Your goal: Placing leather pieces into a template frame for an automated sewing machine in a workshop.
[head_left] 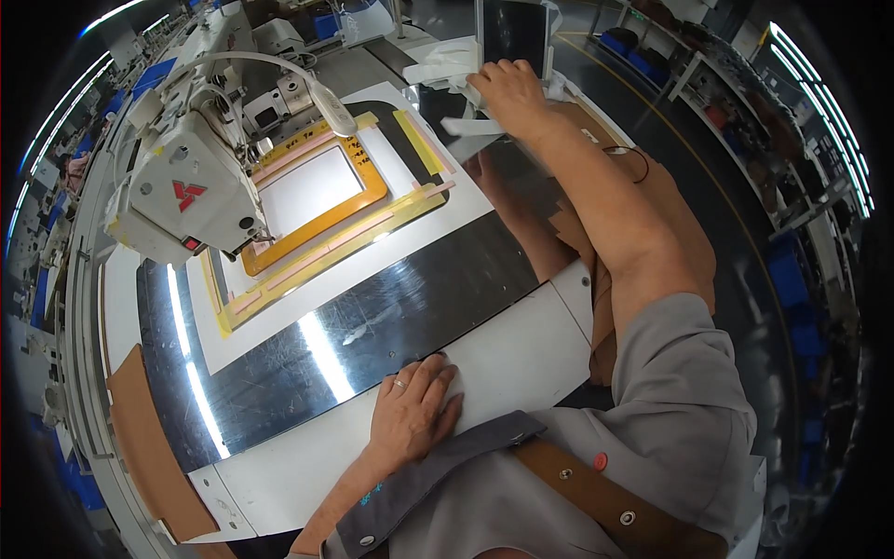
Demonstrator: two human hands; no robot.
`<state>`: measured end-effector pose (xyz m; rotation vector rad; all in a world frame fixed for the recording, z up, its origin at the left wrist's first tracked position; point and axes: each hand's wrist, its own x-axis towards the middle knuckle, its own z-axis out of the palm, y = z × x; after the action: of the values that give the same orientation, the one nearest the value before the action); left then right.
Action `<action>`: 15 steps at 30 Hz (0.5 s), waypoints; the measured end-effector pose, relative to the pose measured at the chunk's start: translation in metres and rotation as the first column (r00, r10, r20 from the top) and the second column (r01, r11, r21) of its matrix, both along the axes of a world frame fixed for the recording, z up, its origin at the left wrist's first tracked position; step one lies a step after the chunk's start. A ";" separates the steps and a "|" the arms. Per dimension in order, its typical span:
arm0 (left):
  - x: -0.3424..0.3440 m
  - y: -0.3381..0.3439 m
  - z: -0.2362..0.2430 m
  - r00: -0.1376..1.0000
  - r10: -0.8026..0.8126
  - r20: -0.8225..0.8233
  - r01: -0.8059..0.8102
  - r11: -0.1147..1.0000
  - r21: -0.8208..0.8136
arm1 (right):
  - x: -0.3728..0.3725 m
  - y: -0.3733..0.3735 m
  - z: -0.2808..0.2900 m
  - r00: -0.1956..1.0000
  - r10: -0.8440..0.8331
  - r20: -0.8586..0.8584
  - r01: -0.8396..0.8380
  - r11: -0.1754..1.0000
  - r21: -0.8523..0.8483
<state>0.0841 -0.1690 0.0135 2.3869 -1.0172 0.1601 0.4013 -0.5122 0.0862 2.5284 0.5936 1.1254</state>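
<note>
"What are your hands doing?"

"My left hand [414,410] is resting on the white front panel [521,349], its fingertips lying at the edge of the glossy dark plate [391,303]. Its fingers are bending slightly, lying side by side, with the thumb sitting a little apart. I'm wearing a ring [400,384] on it."

"And the other one?"

"My right hand [509,93] is stretching farther out, its fingers curving over the lower part of a dark control screen [514,33]. I'm touching the screen there, but I cannot tell whether I'm pinching its rim."

"What is lying near that hand?"

"Some crumpled white wrapping [442,61] is lying just left of it, and a white strip [470,126] is lying just nearer to me. Brown sheets [675,200] are hanging to the right of my forearm [605,191]."

"And beyond your left hand?"

"An orange clamp frame [317,227] is sitting ahead and to its left, on a template edged with yellow tape [326,270]. A white sewing machine head [182,177] is standing just left of that frame. A brown panel [163,447] is lying well to the left of my left hand."
</note>
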 end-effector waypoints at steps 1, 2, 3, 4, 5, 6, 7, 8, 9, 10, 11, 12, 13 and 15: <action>0.002 -0.002 0.000 1.000 0.002 0.014 -0.002 1.000 0.003 | 0.004 -0.002 -0.001 0.998 -0.046 -0.048 0.051 0.993 0.107; 0.000 -0.002 -0.001 1.000 0.004 0.022 -0.004 1.000 0.007 | 0.004 -0.005 -0.007 0.990 -0.088 -0.107 0.109 0.972 0.210; -0.001 -0.002 -0.001 1.000 -0.005 0.009 0.005 1.000 0.009 | 0.004 -0.010 -0.009 0.988 -0.096 -0.119 0.120 0.970 0.211; 0.000 -0.002 0.000 1.000 -0.002 0.007 0.002 1.000 0.011 | 0.006 -0.016 -0.010 0.942 -0.050 -0.332 0.168 0.927 0.335; 0.002 -0.003 0.000 1.000 0.002 0.010 -0.002 1.000 0.012 | 0.006 -0.021 -0.013 0.857 0.026 -0.515 0.238 0.866 0.439; 0.001 -0.003 0.000 1.000 -0.004 0.003 0.004 1.000 0.013 | 0.005 -0.023 -0.021 0.853 0.021 -0.521 0.246 0.864 0.439; 0.001 -0.003 -0.001 1.000 -0.007 0.006 0.007 1.000 0.012 | 0.003 -0.022 -0.031 0.858 0.089 -0.506 0.187 0.864 0.468; 0.001 -0.003 -0.001 1.000 -0.009 0.010 0.009 1.000 0.011 | 0.002 -0.021 -0.042 0.858 0.157 -0.489 0.126 0.859 0.497; 0.000 -0.002 -0.002 1.000 -0.006 0.004 0.006 1.000 0.015 | 0.005 -0.014 -0.048 0.837 0.156 -0.525 0.137 0.868 0.477; 0.000 -0.001 -0.003 1.000 -0.004 0.005 0.004 1.000 0.013 | 0.006 -0.009 -0.054 0.834 0.161 -0.528 0.137 0.867 0.480; -0.001 -0.001 -0.004 1.000 0.000 0.005 0.000 1.000 0.011 | 0.003 -0.002 -0.057 0.854 0.157 -0.496 0.087 0.897 0.434; -0.001 0.000 -0.004 1.000 0.006 -0.001 -0.006 1.000 0.015 | 0.002 0.004 -0.059 0.872 0.156 -0.463 0.039 0.922 0.385; -0.001 0.000 -0.005 1.000 0.010 0.010 -0.010 1.000 0.007 | 0.004 0.009 -0.057 0.878 0.132 -0.460 0.039 0.939 0.343; -0.001 -0.001 -0.005 1.000 0.016 0.020 -0.016 1.000 -0.001 | 0.010 0.010 -0.052 0.861 0.082 -0.501 0.079 0.953 0.291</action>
<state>0.0831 -0.1697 0.0089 2.3976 -1.0063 0.1903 0.4112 -0.5020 0.0341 3.1236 0.5770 0.5603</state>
